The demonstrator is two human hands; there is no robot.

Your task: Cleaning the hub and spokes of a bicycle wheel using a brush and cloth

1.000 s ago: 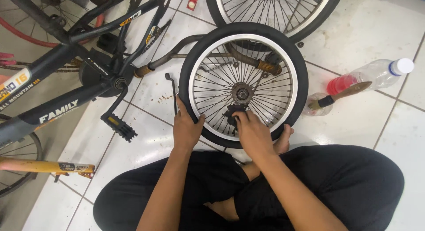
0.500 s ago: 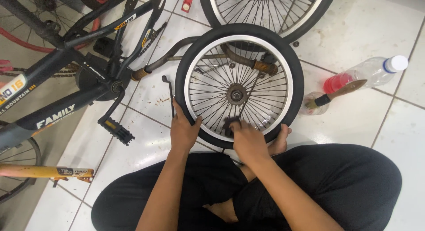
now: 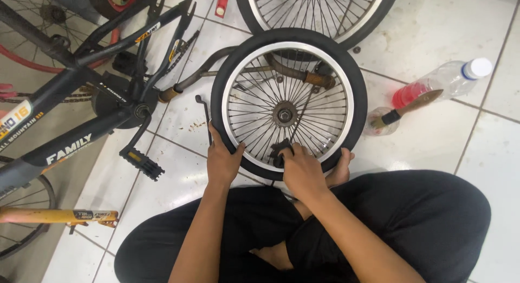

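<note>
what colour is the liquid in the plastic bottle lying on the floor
Red or pink, pooled in the lower end of the clear bottle; head view.

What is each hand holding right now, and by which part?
The left hand grips the small bicycle wheel by the near-left part of its black tyre. The right hand holds a small dark tool against the spokes near the rim.

The floor (image 3: 433,39) is laid with glossy white tiles and dark grout lines, lit evenly and scuffed in places. A dark bike frame (image 3: 81,98) with a pedal (image 3: 142,162) lies at left beside a yellow tube (image 3: 59,215), and a second wheel (image 3: 319,12) sits at the top edge. At right, a clear bottle (image 3: 439,82) of red liquid lies on the tiles with a brush (image 3: 403,109) just beside it.
</note>
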